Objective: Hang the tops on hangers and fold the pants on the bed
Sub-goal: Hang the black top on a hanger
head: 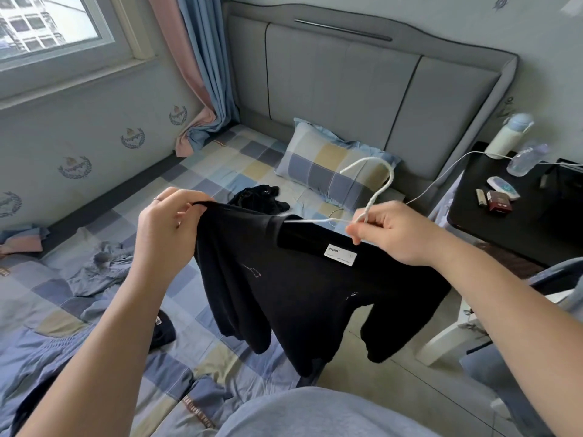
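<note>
**One top going onto its hanger**

The black top [299, 294] is hanging above the bed's [220, 159] near edge. The left hand [167, 225] is pinching its shoulder, and the right hand [400, 234] is gripping the white hanger [382, 189] below the hook, one arm entering the collar. Stretching the neckline wide is likely what is needed so the second arm slips in without snagging.

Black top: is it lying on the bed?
No, the black top hangs in the air, the left hand pinching one shoulder and the right hand holding the white hanger at its collar.
</note>
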The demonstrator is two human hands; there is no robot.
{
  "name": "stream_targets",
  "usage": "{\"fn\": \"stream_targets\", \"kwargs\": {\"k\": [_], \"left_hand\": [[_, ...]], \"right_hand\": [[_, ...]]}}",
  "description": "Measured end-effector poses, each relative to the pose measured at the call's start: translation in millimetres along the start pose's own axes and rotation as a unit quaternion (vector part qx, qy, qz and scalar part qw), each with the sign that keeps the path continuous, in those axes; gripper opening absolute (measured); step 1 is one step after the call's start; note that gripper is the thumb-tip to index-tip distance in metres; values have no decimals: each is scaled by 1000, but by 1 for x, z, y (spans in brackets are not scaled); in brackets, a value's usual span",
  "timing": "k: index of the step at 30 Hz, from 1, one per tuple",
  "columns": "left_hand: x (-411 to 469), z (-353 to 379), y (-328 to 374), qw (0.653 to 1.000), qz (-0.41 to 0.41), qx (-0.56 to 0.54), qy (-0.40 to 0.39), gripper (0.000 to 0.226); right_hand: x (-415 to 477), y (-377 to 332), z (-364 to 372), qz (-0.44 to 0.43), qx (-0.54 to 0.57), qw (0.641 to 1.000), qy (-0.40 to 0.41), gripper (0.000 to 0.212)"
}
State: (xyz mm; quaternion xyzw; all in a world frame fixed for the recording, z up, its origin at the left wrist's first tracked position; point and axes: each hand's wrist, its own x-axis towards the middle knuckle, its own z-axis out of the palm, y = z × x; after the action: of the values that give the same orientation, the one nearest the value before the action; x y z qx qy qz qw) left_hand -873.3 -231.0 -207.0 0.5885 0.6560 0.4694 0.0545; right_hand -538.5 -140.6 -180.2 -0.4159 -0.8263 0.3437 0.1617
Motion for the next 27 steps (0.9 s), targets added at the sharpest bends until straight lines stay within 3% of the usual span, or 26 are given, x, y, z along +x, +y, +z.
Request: {"fn": "stream_targets", "kwargs": {"k": [4, 7, 10, 17, 21, 25, 27], "left_hand": [[1, -1, -1, 999, 9, -24, -31, 38], [1, 1, -8, 999, -35, -21, -29, 49], [2, 4, -10, 998, -55, 5, -29, 43], [2, 17, 21, 982, 73, 74, -160, 24], [-1, 24, 25, 984, 83, 52, -150, 17], [-10, 30, 14, 990, 62, 16, -124, 16], [-13, 29, 4, 995, 28, 8, -95, 16]], "right_hand": [[-4, 4, 13, 31, 19, 996, 76, 35], [-8, -7, 16, -2, 62, 995, 74, 35], [-8, -16, 19, -32, 88, 992, 78, 39], [4, -28, 25, -41, 81, 992, 85, 33], [8, -25, 27, -35, 86, 992, 82, 28], [3, 13, 21, -1, 74, 996, 44, 6], [-5, 44, 14, 58, 44, 997, -1, 31]]}}
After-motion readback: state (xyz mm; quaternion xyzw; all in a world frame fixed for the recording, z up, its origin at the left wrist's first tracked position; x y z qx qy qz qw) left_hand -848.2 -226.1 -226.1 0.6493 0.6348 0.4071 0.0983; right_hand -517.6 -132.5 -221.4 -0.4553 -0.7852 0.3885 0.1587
